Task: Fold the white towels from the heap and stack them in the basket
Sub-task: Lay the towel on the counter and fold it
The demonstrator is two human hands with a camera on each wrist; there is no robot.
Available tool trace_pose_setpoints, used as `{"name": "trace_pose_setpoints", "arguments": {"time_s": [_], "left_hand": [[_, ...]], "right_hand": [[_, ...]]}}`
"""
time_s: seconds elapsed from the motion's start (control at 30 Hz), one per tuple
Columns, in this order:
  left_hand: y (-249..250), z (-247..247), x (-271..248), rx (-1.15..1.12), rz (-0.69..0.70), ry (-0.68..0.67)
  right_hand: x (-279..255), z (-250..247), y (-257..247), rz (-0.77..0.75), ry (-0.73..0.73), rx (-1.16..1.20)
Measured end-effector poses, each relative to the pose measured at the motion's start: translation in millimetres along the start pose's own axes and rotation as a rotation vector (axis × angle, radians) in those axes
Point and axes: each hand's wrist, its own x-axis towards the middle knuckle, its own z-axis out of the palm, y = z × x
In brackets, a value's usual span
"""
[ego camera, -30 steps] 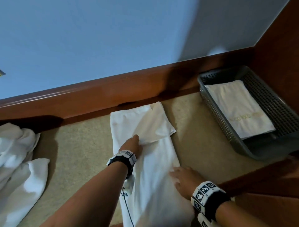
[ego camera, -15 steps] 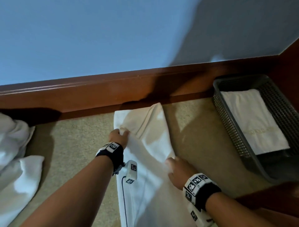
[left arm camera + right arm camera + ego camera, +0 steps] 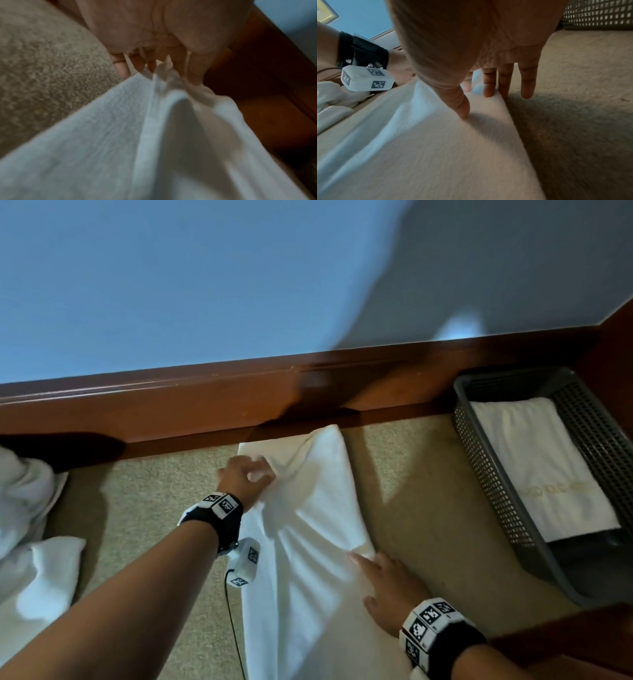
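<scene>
A long white towel [image 3: 308, 542] lies lengthwise on the beige carpet, its far end at the wooden baseboard. My left hand [image 3: 248, 475] grips the towel's far left corner, and cloth [image 3: 154, 121] bunches between its curled fingers [image 3: 150, 65]. On the towel's right edge my right hand [image 3: 383, 580] rests with straight fingers [image 3: 489, 86] pressing the fabric [image 3: 436, 148] down. The grey mesh basket [image 3: 493, 491] stands at the right and holds one folded white towel [image 3: 541, 467]. The heap of white towels [image 3: 30, 529] lies at the far left.
A wooden baseboard [image 3: 239, 402] runs along the blue wall behind the towel. Dark wooden furniture [image 3: 565, 645] edges the lower right, next to the basket. Bare carpet [image 3: 411, 508] lies between the towel and the basket.
My left hand moved from the middle of the towel up to its far left corner, and the folded-over flap was drawn flat. The right hand slid slightly along the right edge.
</scene>
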Motion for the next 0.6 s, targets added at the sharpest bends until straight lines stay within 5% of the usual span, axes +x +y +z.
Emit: {"name": "trace_pose_setpoints", "arguments": {"time_s": [0.13,0.4,0.6], "left_hand": [[-9,-6,18,0.007,-0.167,-0.015],[-19,9,-27,-0.189,-0.151,0.107],[-43,43,-109,0.374,-0.180,-0.115]], "right_hand": [[2,0,3,-0.006,0.001,0.002],[-4,10,4,0.021,0.006,0.054],[-29,31,3,0.017,0.017,0.085]]}}
